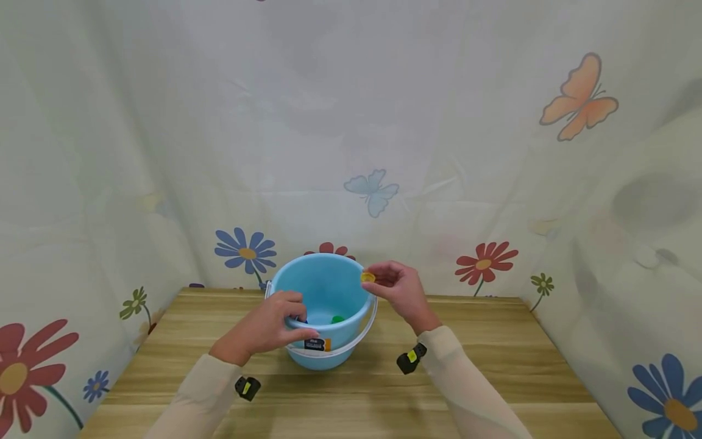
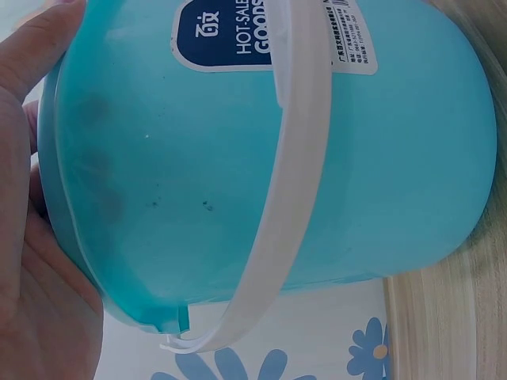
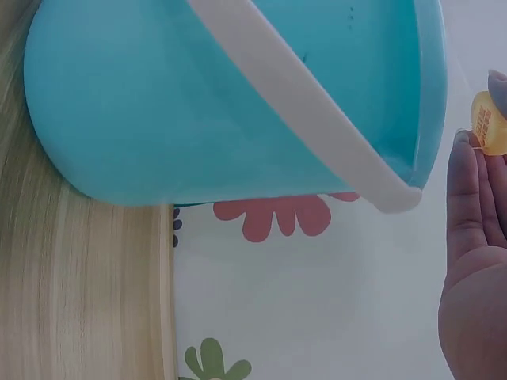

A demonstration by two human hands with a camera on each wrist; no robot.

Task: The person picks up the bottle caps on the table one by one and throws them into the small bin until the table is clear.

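Observation:
A light blue bucket [image 1: 323, 274] stands on the table with its mouth tipped a little toward me. My left hand [image 1: 269, 320] grips the near left rim, the thumb outside and the fingers over the inside. Above the right side of the rim, my right hand [image 1: 403, 292] pinches a small yellow bottle cap [image 1: 367, 277] between thumb and fingers. Printed marks show on the cap [image 3: 489, 123] in the right wrist view. Inside the bucket lies a green cap [image 1: 337, 319], and a dark blue bit shows beside the left fingers. The near wall hides part of the bottom.
The bucket's white handle [image 1: 351, 346] hangs down across its front, below a label [image 1: 317, 344]. The wooden table [image 1: 466, 360] reaches out on both sides. A pale curtain [image 1: 307, 122] with flowers and butterflies surrounds the back and sides.

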